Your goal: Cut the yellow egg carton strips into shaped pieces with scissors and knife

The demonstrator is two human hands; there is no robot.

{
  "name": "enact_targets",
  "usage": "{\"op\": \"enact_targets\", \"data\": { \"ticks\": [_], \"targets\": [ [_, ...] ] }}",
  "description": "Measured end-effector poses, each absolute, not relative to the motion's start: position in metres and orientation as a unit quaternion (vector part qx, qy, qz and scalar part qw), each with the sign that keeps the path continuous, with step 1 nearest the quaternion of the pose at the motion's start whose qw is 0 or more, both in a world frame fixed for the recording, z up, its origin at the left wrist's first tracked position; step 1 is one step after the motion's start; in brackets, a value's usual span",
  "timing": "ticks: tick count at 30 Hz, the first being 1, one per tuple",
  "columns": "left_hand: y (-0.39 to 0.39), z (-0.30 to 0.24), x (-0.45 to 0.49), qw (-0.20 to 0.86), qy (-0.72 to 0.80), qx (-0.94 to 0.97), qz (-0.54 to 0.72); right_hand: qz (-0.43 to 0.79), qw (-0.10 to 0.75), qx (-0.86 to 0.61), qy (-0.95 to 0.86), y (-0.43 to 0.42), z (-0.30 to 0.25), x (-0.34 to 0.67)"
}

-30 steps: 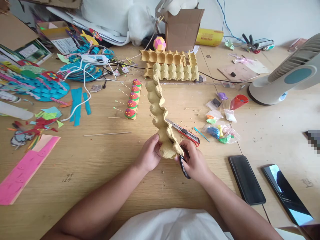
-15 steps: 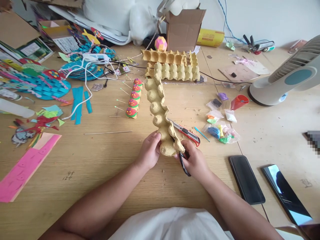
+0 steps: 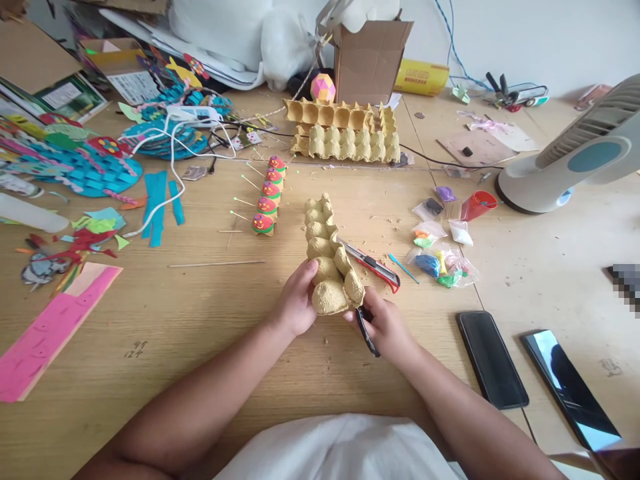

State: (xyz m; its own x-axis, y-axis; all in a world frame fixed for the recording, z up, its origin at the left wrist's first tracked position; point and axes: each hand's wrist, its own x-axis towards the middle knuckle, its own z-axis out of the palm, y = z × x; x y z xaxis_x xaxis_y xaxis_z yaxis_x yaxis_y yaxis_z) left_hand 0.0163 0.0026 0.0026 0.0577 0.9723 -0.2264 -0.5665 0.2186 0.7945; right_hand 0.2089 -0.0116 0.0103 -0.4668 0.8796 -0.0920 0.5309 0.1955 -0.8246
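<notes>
A long strip of tan egg carton [image 3: 325,260] stretches away from me over the wooden table [image 3: 200,320]. My left hand [image 3: 296,303] grips its near end from the left, fingers closed on the cardboard. My right hand [image 3: 385,323] is closed round black-handled scissors [image 3: 366,330] at the strip's near right edge. The blades are hidden behind the carton. A red utility knife [image 3: 374,264] lies just right of the strip.
More egg cartons [image 3: 345,130] and a cardboard box [image 3: 367,57] stand at the back. A row of painted carton cups [image 3: 267,197] sits left of the strip. Clay bags [image 3: 440,260], a red cup [image 3: 477,203], two phones [image 3: 493,360], a fan [image 3: 575,153] and paper crafts [image 3: 75,173] surround the workspace.
The carton strip has tipped down toward the table, its far end dropping from near the back cartons. Both hands stayed on its near end.
</notes>
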Motion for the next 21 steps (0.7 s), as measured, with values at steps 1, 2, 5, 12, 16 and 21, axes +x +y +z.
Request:
{"op": "enact_targets", "data": {
  "ticks": [1,2,5,12,16,21],
  "targets": [
    [0.003,0.003,0.016,0.688,0.379,0.26,0.562,0.426,0.208,-0.467,-0.747,-0.011,0.009,0.209],
    [0.003,0.004,0.015,0.702,0.369,0.251,0.555,0.427,0.209,-0.463,-0.748,-0.011,0.008,0.21],
    [0.002,0.008,0.015,0.722,0.353,0.234,0.548,0.416,0.216,-0.465,-0.751,-0.012,0.004,0.21],
    [0.003,0.01,0.015,0.745,0.321,0.193,0.551,0.37,0.244,-0.456,-0.772,-0.012,0.0,0.209],
    [0.005,0.009,0.014,0.742,0.314,0.182,0.564,0.371,0.248,-0.442,-0.778,-0.008,-0.004,0.21],
    [0.005,0.01,0.015,0.742,0.317,0.175,0.564,0.382,0.256,-0.437,-0.773,-0.007,-0.005,0.209]
  ]
}}
